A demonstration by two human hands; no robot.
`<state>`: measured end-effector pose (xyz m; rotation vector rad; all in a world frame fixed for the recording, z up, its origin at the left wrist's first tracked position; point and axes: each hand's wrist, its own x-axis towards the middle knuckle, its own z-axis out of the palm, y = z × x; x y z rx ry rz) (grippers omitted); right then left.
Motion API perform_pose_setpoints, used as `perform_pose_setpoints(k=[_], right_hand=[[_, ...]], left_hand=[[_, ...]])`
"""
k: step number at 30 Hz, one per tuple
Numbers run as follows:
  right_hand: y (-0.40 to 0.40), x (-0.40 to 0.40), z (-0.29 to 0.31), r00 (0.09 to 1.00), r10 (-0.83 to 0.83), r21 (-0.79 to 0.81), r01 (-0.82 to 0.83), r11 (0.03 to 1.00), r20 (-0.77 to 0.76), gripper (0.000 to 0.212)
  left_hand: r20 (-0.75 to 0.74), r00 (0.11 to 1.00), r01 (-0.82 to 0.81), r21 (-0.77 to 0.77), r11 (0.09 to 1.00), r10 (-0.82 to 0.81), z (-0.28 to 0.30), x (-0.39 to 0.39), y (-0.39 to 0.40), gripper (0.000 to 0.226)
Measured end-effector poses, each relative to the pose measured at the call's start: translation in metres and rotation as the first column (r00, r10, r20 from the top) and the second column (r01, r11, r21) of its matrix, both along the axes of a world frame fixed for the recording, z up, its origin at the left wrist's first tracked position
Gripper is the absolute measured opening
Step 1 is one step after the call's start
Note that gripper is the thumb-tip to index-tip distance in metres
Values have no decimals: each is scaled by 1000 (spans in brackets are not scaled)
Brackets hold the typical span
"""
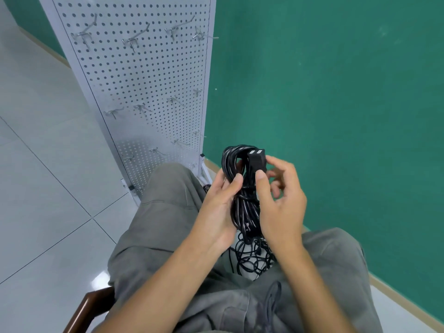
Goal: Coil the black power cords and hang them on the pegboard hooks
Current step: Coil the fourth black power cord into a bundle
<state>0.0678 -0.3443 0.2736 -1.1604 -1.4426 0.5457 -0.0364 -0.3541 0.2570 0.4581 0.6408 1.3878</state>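
While the coiled black cord (242,188) sits upright between the knees, the left hand (219,207) grips the bundle and the right hand (278,200) pinches its plug (256,159). Tuck that end snugly, I'd judge, so the loops hold. Loose cords (252,258) lie tangled on the floor below. The pegboard (144,92) stands far left, its hooks (131,40) bare, with nothing blocking the reach.

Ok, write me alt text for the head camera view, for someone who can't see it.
A seated person's left hand grips a coiled bundle of black power cords while the right hand pinches its plugs. More loose cords lie tangled on the floor between the knees; a white pegboard with bare metal hooks stands ahead.
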Motion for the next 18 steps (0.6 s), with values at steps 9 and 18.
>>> perform_pose_setpoints(k=[9, 18], right_hand=[[4, 2, -17, 935, -18, -17, 26, 1000, 355, 28], [4, 2, -18, 811, -161, 127, 108, 986, 562, 34]], left_hand=[[22, 1000, 1, -72, 997, 1, -6, 0, -1, 42], [84, 996, -24, -78, 997, 30, -4, -1, -2, 50]])
